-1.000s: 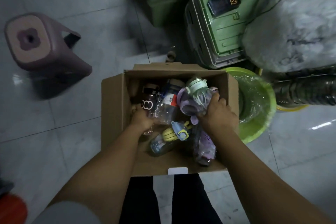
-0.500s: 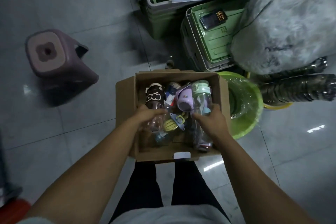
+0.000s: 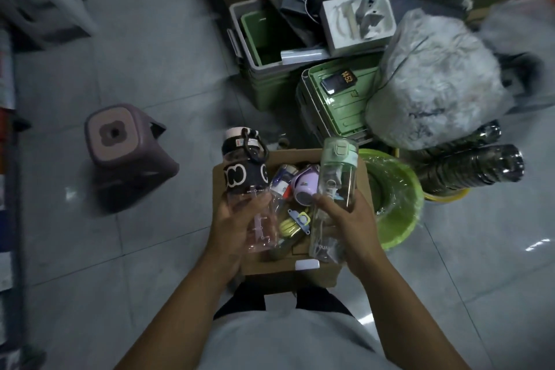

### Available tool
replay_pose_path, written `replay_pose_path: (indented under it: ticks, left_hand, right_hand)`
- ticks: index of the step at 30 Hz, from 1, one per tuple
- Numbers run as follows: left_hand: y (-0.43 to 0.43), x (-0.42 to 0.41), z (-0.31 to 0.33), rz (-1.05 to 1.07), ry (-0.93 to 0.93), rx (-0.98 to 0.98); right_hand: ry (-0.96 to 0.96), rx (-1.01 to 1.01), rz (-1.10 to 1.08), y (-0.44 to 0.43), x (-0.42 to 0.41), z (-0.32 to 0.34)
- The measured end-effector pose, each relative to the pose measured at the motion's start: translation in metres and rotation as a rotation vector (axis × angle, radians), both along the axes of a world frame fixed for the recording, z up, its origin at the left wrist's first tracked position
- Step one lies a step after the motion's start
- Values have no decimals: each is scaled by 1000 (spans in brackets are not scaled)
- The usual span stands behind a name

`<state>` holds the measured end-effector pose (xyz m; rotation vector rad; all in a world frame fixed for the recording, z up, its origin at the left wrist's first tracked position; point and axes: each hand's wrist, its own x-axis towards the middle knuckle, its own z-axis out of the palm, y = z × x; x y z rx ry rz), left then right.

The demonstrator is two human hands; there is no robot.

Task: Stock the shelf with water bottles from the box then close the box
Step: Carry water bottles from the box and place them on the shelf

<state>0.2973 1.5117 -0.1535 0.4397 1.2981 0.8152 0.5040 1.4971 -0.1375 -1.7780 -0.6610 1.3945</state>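
Head view: two water bottles are held upright over the open cardboard box, clear of its contents. The left hand grips a pink-tinted bottle by its lower body, fingers and thumb curled round it; the bottle has a black patterned sleeve, a pale cap and a black carry loop. The right hand grips a green-lidded bottle, clear-walled, also round the lower body, thumb across the front. The two bottles stand apart, one over each side of the box.

Inside the box lie more bottles, tilted and overlapping, among them a purple-lidded bottle and a yellow-and-blue bottle. The box sits on the tiled floor in front of the person's legs, flaps open.

A green basin wrapped in clear film stands just beside the box on its right. A mauve stool stands well apart on the left. Beyond the box are a green crate and a large pale sack. The picture's edges are blurred.
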Motion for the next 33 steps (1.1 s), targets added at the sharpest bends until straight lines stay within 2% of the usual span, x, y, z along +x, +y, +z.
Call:
replay_pose_path:
  ticks: [4, 8, 11, 15, 18, 22, 26, 33]
  left_hand:
    - [0, -13, 21, -4, 37, 103]
    - [-9, -32, 43, 95, 73, 197]
    - [-35, -41, 59, 244, 107, 262]
    - [-96, -47, 75, 518, 110, 324]
    - [-158, -49, 84, 719, 186, 341]
    - [-266, -52, 100, 977, 266, 345]
    - [-394, -53, 120, 1298, 243, 318]
    - [-624, -74, 132, 1698, 335, 271]
  right_hand:
    - [-15, 105, 40, -1, -8, 29]
    - [-86, 210, 179, 3, -14, 53]
    - [-87, 264, 332, 8, -24, 65]
    - [15, 319, 624, 7, -51, 77]
    - [73, 347, 834, -16, -82, 83]
    - [179, 332, 1026, -83, -127, 95]
    - [244, 341, 1250, -176, -184, 114]
    - [278, 441, 1626, -393, -280, 135]
